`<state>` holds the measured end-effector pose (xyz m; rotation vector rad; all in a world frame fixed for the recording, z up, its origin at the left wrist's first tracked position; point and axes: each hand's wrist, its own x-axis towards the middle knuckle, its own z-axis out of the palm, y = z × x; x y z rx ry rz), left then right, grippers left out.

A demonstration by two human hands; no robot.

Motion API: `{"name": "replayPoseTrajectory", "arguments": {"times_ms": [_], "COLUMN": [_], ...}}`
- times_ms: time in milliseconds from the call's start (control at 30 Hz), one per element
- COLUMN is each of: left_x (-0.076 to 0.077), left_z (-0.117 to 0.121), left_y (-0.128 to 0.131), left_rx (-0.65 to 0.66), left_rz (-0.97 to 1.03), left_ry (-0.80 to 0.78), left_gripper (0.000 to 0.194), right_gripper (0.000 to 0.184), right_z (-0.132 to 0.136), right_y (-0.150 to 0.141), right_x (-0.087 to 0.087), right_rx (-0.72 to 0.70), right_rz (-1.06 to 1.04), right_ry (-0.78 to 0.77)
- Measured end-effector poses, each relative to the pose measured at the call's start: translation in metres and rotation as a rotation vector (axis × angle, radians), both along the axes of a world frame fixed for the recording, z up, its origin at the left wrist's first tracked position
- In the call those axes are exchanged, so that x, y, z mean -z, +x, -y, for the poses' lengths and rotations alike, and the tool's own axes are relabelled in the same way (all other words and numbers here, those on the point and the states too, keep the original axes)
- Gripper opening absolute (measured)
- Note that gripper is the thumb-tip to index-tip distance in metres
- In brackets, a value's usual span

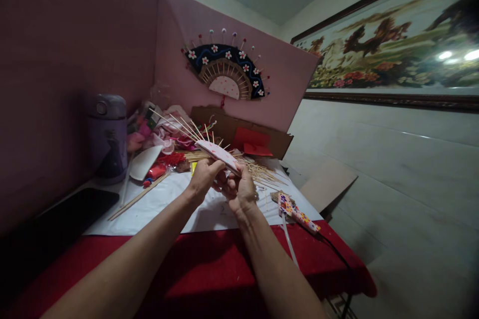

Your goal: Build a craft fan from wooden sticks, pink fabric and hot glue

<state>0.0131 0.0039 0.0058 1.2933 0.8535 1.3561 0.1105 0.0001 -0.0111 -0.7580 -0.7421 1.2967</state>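
Note:
Above the white sheet (168, 209), a half-round fan base (217, 152) with pink spots on white is held up and tilted, and several thin wooden sticks (189, 129) fan out from its curved edge. My left hand (205, 178) grips its left part with the thumb pressed along the edge. My right hand (241, 189) pinches the right end. Fingers of both hands curl beneath the piece, partly hidden from view. Behind and to the right of my hands lies a spread of loose sticks (265, 172).
A patterned glue gun (297, 212) with a white glue stick and a cord lies at right. A purple bottle (108, 139), a phone (78, 207) and a white curved piece (146, 162) are at left. A finished dark fan (226, 72) hangs on the pink board.

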Motion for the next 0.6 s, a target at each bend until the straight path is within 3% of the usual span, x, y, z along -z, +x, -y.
{"name": "replayPoseTrajectory", "arguments": {"times_ms": [167, 300, 600], "left_x": [0.001, 0.005, 0.008], "left_z": [0.001, -0.003, -0.004], "left_y": [0.0, 0.002, 0.004], "left_rx": [0.088, 0.108, 0.132], "left_rz": [0.012, 0.063, 0.235], "left_ry": [0.042, -0.021, 0.021], "left_gripper": [0.029, 0.043, 0.038], "right_gripper": [0.042, 0.043, 0.04], "right_z": [0.005, 0.005, 0.007], "right_y": [-0.003, -0.009, -0.013], "right_x": [-0.006, -0.003, -0.002], "right_rx": [0.054, 0.121, 0.158], "right_rz": [-0.051, 0.045, 0.036], "right_ry": [-0.072, 0.04, 0.168]}}
